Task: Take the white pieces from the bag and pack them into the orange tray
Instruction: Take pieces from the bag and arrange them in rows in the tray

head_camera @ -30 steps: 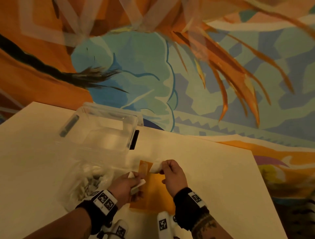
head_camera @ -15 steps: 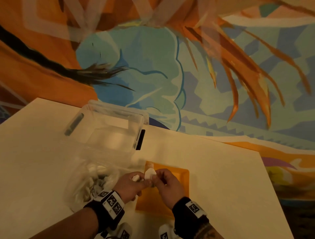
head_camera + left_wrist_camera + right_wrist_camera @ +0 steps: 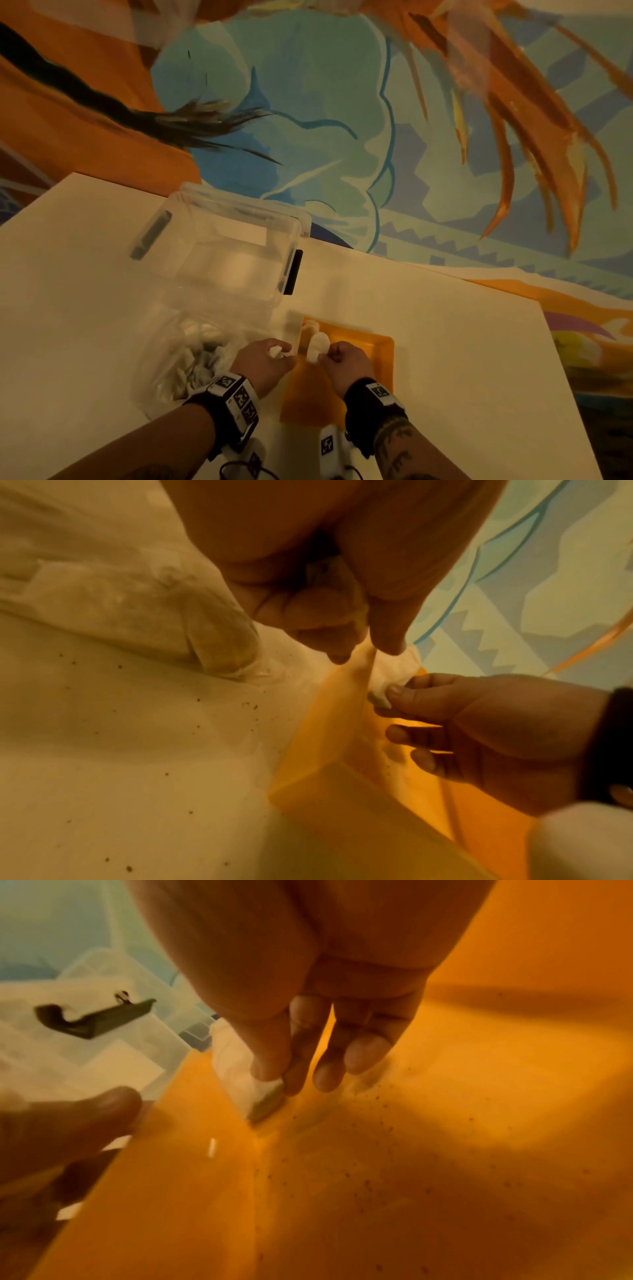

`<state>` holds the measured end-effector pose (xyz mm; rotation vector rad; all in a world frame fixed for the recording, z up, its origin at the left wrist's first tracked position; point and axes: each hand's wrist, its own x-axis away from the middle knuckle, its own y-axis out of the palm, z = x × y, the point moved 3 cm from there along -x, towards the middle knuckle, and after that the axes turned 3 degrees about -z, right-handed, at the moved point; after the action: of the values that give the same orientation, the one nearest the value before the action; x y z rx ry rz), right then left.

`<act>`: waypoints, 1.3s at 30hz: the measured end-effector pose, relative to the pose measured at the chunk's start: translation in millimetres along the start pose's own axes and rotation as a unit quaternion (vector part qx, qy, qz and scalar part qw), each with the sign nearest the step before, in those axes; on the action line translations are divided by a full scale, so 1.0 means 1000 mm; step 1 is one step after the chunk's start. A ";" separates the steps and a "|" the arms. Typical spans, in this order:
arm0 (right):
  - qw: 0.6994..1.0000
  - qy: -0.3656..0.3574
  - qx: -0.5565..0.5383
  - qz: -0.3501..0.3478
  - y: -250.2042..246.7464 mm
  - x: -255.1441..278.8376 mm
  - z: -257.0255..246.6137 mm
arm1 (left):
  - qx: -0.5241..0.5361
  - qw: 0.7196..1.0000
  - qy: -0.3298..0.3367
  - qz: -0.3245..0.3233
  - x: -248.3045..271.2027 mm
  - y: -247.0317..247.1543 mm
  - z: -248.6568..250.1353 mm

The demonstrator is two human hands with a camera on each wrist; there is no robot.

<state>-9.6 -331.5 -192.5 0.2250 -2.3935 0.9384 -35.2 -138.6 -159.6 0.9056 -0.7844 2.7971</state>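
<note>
The orange tray (image 3: 376,346) lies on the table in front of me. My right hand (image 3: 323,356) pinches a white piece (image 3: 317,344) between thumb and forefinger, low against the tray's left wall (image 3: 205,1150); the right wrist view shows that white piece (image 3: 236,1069) touching the wall. One more white piece (image 3: 310,327) sits in the tray's far left corner. My left hand (image 3: 284,354) hovers just left of the tray with its fingers curled round a small white piece (image 3: 275,351). The clear bag (image 3: 191,359) with several white pieces lies to its left.
A clear plastic box (image 3: 222,250) with black latches stands on the table behind the bag and tray. The pale table (image 3: 462,359) ends at an edge on the right and at the back. A painted floor lies beyond. Dark specks dot the tray floor (image 3: 445,1150).
The hands met over the tray's left side, then drew slightly apart. The right hand brought its white piece down against the tray's left wall. The left hand still holds its piece.
</note>
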 end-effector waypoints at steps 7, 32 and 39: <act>0.996 0.068 0.048 -0.039 0.016 -0.016 -0.011 | -0.123 0.991 0.023 -0.045 -0.006 0.010 0.008; 0.987 -0.095 -0.113 -0.062 -0.006 0.024 -0.040 | 0.233 0.967 0.013 -0.098 0.007 0.006 0.005; 0.963 -0.243 -0.085 -0.080 -0.034 0.070 -0.041 | 0.336 0.926 0.017 -0.174 0.033 0.018 0.037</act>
<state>-38.6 -326.4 -109.1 0.6378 -2.8277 0.6516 -46.9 -175.2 -123.3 0.9428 0.3589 2.7422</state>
